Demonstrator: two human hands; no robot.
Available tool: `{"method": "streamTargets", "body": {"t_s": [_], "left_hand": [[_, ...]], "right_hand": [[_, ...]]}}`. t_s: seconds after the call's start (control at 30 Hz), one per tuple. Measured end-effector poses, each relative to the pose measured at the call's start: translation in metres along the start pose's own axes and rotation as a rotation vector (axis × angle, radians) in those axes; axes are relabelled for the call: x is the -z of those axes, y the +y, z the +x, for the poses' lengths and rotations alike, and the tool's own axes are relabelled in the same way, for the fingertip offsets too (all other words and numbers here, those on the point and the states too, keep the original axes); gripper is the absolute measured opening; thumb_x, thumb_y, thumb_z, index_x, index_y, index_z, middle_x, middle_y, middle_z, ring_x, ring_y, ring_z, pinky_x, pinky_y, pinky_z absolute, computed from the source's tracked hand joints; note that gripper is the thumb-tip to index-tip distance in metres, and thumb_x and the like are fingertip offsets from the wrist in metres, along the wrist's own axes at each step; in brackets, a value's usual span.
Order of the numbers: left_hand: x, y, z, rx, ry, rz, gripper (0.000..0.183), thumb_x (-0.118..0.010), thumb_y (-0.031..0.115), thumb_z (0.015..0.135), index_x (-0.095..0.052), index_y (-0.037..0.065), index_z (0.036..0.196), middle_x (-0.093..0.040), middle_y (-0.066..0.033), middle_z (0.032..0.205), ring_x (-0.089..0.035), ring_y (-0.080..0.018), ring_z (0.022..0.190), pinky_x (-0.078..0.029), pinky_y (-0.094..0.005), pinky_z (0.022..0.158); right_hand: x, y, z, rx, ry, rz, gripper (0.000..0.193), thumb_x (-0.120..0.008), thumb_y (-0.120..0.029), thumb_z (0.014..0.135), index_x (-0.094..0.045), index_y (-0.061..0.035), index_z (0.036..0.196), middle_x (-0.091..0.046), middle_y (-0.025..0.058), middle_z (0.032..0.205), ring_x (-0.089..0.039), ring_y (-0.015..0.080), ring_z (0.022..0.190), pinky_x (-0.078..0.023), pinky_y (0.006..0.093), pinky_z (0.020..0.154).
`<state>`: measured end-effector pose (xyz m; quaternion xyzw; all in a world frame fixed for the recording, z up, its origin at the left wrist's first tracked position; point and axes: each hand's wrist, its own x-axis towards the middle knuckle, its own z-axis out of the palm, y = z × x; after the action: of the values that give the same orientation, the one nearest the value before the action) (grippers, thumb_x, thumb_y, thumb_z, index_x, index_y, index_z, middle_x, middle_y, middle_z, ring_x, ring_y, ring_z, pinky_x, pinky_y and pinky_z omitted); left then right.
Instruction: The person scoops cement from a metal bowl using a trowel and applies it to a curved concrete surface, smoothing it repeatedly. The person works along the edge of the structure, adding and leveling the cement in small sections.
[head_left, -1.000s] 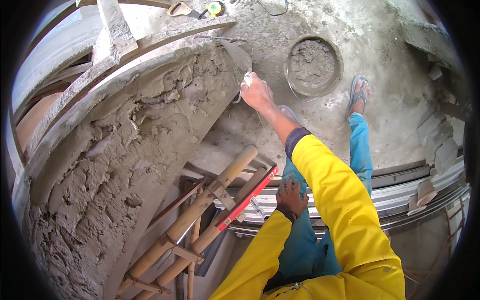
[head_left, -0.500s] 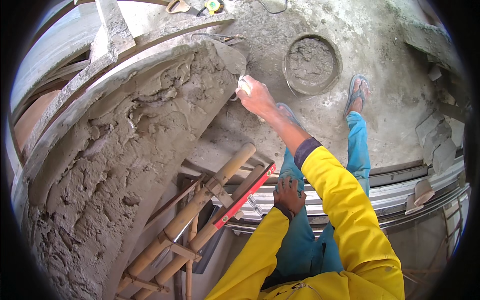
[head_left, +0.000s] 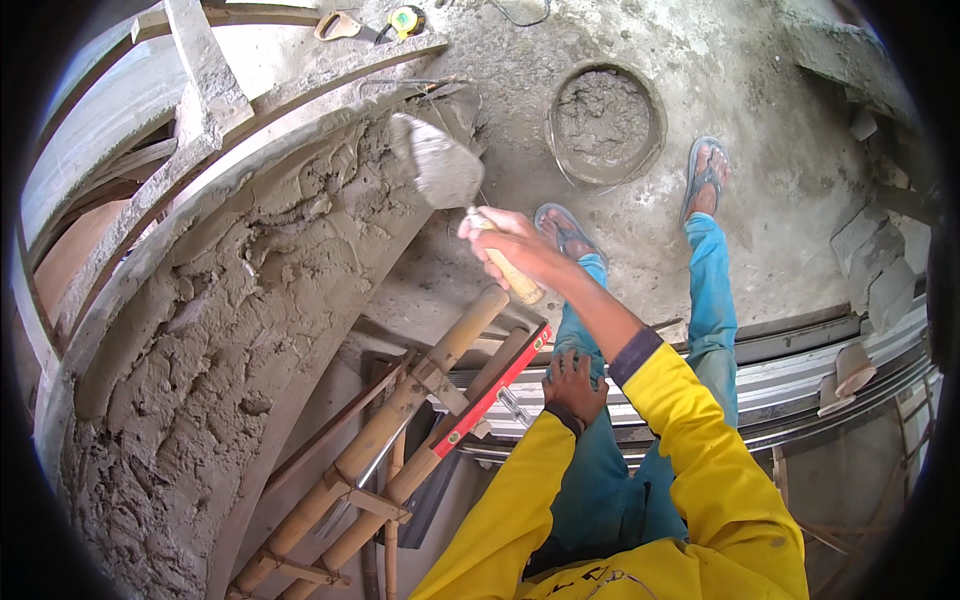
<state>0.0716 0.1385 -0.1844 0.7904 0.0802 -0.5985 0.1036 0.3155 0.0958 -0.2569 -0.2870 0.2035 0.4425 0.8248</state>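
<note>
In the head view, the person's right hand (head_left: 515, 245) is wrapped around the pale wooden handle of a trowel (head_left: 440, 165). The trowel extends ahead of that hand and to its left, its broad blade coated in grey mortar. The blade lies over the near edge of a curved form (head_left: 345, 310); whether it touches the surface cannot be told. The form sweeps round on the left of both hands, filled with a thick, rough layer of wet mortar (head_left: 200, 370).

The left hand (head_left: 575, 388) is behind the right one, nearer the body. It grips no tool and rests with spread fingers on the leg of the blue trousers (head_left: 710, 285). Just to its left, a red spirit level (head_left: 495, 395) lies slanted along a bamboo frame (head_left: 430, 365) made of thick poles joined by short crosspieces.

Ahead of the right hand and a little to its right, a round bucket (head_left: 659, 140) on the concrete floor (head_left: 770, 220) holds more mortar. The sandalled feet stand to the right of the right hand, one near it and the other farther off. Well ahead of both hands, past the curved wooden rib (head_left: 330, 75), are a handsaw (head_left: 336, 26) and a yellow tape measure (head_left: 407, 20).
</note>
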Motion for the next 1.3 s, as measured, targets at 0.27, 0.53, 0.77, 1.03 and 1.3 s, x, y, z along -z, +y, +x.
{"method": "streamTargets", "body": {"t_s": [0.27, 0.53, 0.77, 1.03, 1.3], "left_hand": [[-0.007, 0.001, -0.003, 0.025, 0.007, -0.008, 0.059, -0.06, 0.042, 0.084, -0.051, 0.012, 0.134, -0.039, -0.0144, 0.148, -0.03, -0.0384, 0.141, -0.034, -0.0633, 0.104], [-0.034, -0.023, 0.01, -0.021, -0.027, 0.046, 0.064, -0.057, 0.046, 0.086, -0.048, 0.014, 0.141, -0.038, -0.0147, 0.15, -0.028, -0.0374, 0.142, -0.032, -0.0608, 0.106], [-0.01, -0.006, -0.004, -0.009, 0.05, 0.02, 0.061, -0.059, 0.044, 0.086, -0.049, 0.014, 0.138, -0.042, -0.0134, 0.147, -0.031, -0.0378, 0.14, -0.034, -0.0617, 0.104], [-0.017, -0.009, 0.0, 0.005, 0.097, -0.145, 0.063, -0.06, 0.042, 0.084, -0.05, 0.007, 0.135, -0.039, -0.0149, 0.148, -0.03, -0.0382, 0.141, -0.034, -0.0616, 0.104], [-0.024, -0.02, 0.001, 0.094, -0.011, -0.317, 0.068, -0.059, 0.047, 0.085, -0.048, 0.011, 0.141, -0.041, -0.0144, 0.149, -0.026, -0.0353, 0.144, -0.032, -0.0567, 0.107]], "right_hand": [[0.03, 0.028, 0.016, 0.565, 0.9, -0.492, 0.031, -0.056, -0.013, 0.089, -0.051, -0.0027, 0.118, -0.06, 0.0141, 0.081, -0.059, 0.0272, 0.069, -0.048, 0.0396, 0.063], [-0.018, 0.055, 0.076, 0.588, 0.667, -0.723, 0.029, -0.061, -0.013, 0.088, -0.047, -0.0036, 0.113, -0.062, 0.0302, 0.091, -0.06, 0.0521, 0.09, -0.047, 0.0557, 0.075], [0.005, 0.035, 0.052, 0.114, 0.734, -0.801, 0.04, -0.058, -0.025, 0.09, -0.05, -0.0039, 0.123, -0.065, 0.0315, 0.104, -0.06, 0.0497, 0.102, -0.047, 0.0558, 0.087], [0.002, 0.031, 0.098, 0.046, 0.654, -0.754, 0.048, -0.057, -0.026, 0.09, -0.05, 0.0004, 0.129, -0.065, 0.0318, 0.106, -0.062, 0.0471, 0.105, -0.049, 0.0502, 0.091], [-0.021, 0.047, 0.076, 0.187, 0.585, -0.655, 0.045, -0.059, -0.024, 0.089, -0.051, 0.0011, 0.125, -0.067, 0.0294, 0.099, -0.065, 0.0473, 0.092, -0.05, 0.0503, 0.083]]}}
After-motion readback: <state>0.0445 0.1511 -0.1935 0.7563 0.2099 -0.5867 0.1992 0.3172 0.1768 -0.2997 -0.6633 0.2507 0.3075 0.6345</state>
